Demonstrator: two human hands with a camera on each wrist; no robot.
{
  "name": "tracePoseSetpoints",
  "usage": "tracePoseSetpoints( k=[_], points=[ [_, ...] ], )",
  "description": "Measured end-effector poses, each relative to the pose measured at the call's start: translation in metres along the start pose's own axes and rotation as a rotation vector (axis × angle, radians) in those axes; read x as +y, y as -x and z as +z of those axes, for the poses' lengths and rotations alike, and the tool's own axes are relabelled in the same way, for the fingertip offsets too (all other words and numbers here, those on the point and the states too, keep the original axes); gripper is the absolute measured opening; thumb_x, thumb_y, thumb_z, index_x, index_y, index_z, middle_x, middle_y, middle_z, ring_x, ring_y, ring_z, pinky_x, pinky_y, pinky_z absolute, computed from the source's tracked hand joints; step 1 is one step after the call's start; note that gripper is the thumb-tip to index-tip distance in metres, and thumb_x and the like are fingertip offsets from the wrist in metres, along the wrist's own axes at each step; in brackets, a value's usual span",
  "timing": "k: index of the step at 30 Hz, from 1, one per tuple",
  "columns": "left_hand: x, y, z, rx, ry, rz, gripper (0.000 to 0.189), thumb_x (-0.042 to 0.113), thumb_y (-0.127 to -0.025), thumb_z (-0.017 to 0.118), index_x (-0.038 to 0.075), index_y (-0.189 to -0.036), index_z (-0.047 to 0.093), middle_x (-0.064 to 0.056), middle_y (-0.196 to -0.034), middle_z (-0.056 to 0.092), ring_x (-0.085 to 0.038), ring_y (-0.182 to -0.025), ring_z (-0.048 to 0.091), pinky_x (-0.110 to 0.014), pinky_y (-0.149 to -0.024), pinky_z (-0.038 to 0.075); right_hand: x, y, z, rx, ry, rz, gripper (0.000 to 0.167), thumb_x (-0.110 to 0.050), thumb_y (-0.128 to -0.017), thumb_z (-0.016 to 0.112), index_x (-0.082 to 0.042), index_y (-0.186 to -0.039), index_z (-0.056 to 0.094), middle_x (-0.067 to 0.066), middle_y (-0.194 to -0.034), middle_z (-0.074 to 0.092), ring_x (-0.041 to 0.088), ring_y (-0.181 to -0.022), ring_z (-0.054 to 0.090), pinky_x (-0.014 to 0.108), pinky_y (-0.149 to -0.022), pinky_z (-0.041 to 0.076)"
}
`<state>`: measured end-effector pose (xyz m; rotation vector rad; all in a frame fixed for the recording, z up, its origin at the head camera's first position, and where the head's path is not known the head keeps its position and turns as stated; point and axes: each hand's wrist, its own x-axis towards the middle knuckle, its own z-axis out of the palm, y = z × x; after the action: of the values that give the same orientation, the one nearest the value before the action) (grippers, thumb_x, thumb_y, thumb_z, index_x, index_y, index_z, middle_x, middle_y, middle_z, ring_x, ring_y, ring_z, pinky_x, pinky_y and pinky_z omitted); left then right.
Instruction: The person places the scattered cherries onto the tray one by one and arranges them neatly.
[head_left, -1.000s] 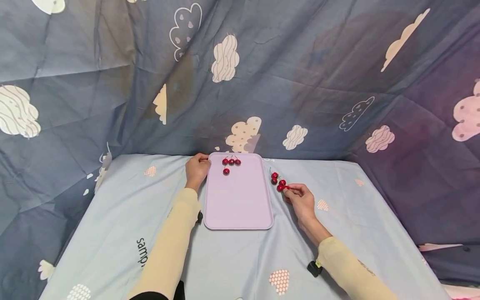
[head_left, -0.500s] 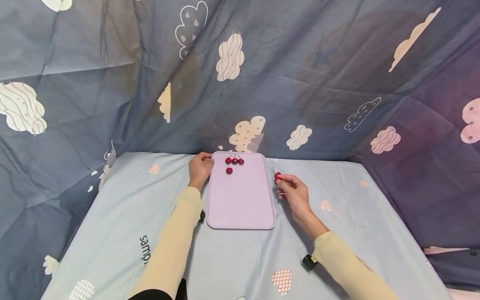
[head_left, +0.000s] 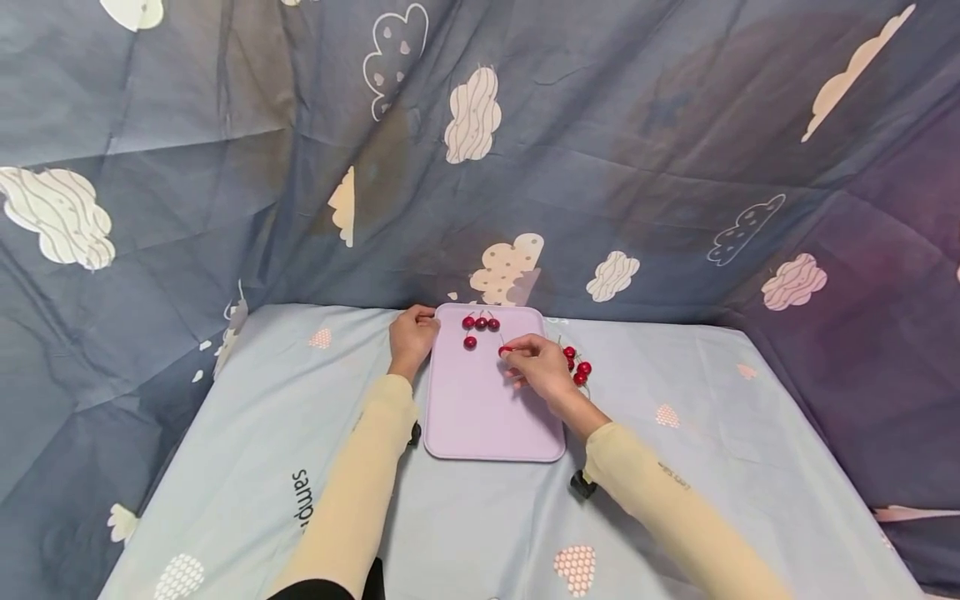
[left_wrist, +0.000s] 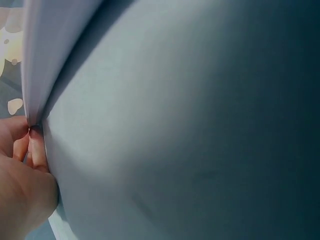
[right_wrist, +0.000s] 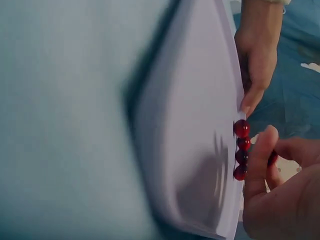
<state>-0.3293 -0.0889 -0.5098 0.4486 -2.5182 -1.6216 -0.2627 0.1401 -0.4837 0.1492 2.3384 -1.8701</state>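
Observation:
A pale purple tray (head_left: 491, 425) lies on the blue cloth. My left hand (head_left: 412, 340) pinches the tray's far left corner; the left wrist view shows the thumb (left_wrist: 14, 131) and fingers meeting at its rim. Over the right part of the tray, my right hand (head_left: 546, 367) pinches a red cherry (head_left: 506, 351), mostly hidden behind the thumb in the right wrist view. Three cherries (head_left: 481, 323) sit in a row near the tray's far edge, with a single cherry (head_left: 470, 342) just in front of the row's left end.
Several loose cherries (head_left: 583, 367) lie in a small cluster on the cloth right of the tray, partly behind my right hand. A dark cloud-print curtain (head_left: 585, 167) hangs behind the light blue bedspread (head_left: 675, 467).
My right hand picked a cherry from the cluster on the right and carried it left over the tray. The left hand stays at the tray corner. The head view shifted slightly.

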Motion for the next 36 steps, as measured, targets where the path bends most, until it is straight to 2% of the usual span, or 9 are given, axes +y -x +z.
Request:
tracePoseSetpoints(
  k=[4, 8, 10, 19, 36],
  points=[
    [-0.003, -0.002, 0.001, -0.002, 0.001, -0.003, 0.023, 0.018, -0.103, 0.067, 0.009, -0.124, 0.073, -0.011, -0.112, 0.072, -0.026, -0.100, 0.062, -0.037, -0.097, 0.058, -0.002, -0.014, 0.004, -0.059, 0.114, 0.017, 0.022, -0.012, -0.097, 0.074, -0.002, -0.116, 0.071, 0.016, -0.101, 0.076, 0.013, -0.071, 0.073, 0.024, -0.056, 0.058],
    [-0.004, -0.004, 0.002, -0.002, -0.002, 0.003, 0.022, 0.018, -0.103, 0.067, 0.010, -0.122, 0.073, -0.011, -0.112, 0.073, -0.025, -0.100, 0.063, -0.037, -0.097, 0.059, -0.002, -0.025, 0.009, -0.080, 0.206, 0.032, 0.019, -0.017, -0.097, 0.075, -0.006, -0.112, 0.074, 0.009, -0.094, 0.076, 0.012, -0.071, 0.072, 0.024, -0.055, 0.057],
    [-0.004, -0.004, 0.002, -0.007, -0.003, 0.005, 0.022, 0.018, -0.103, 0.067, 0.010, -0.122, 0.073, -0.011, -0.112, 0.073, -0.025, -0.100, 0.063, -0.037, -0.097, 0.059, -0.001, -0.030, 0.010, -0.088, 0.225, 0.027, 0.018, -0.017, -0.097, 0.075, -0.005, -0.111, 0.075, 0.010, -0.093, 0.077, 0.012, -0.070, 0.072, 0.025, -0.055, 0.057],
    [-0.004, -0.003, 0.002, 0.004, -0.001, 0.017, 0.023, 0.017, -0.103, 0.067, 0.009, -0.123, 0.073, -0.012, -0.110, 0.073, -0.025, -0.099, 0.062, -0.036, -0.094, 0.057, -0.005, -0.040, 0.016, -0.103, 0.244, 0.028, 0.018, -0.017, -0.098, 0.075, -0.005, -0.111, 0.075, 0.008, -0.091, 0.074, 0.011, -0.066, 0.069, 0.025, -0.054, 0.058],
    [-0.005, -0.004, 0.002, 0.010, -0.005, 0.024, 0.022, 0.017, -0.103, 0.068, 0.009, -0.123, 0.073, -0.012, -0.113, 0.074, -0.026, -0.102, 0.064, -0.038, -0.099, 0.059, -0.007, -0.051, 0.023, -0.094, 0.279, 0.032, 0.017, -0.017, -0.099, 0.075, -0.004, -0.109, 0.074, 0.008, -0.084, 0.069, 0.012, -0.061, 0.065, 0.027, -0.053, 0.058]
  ],
)
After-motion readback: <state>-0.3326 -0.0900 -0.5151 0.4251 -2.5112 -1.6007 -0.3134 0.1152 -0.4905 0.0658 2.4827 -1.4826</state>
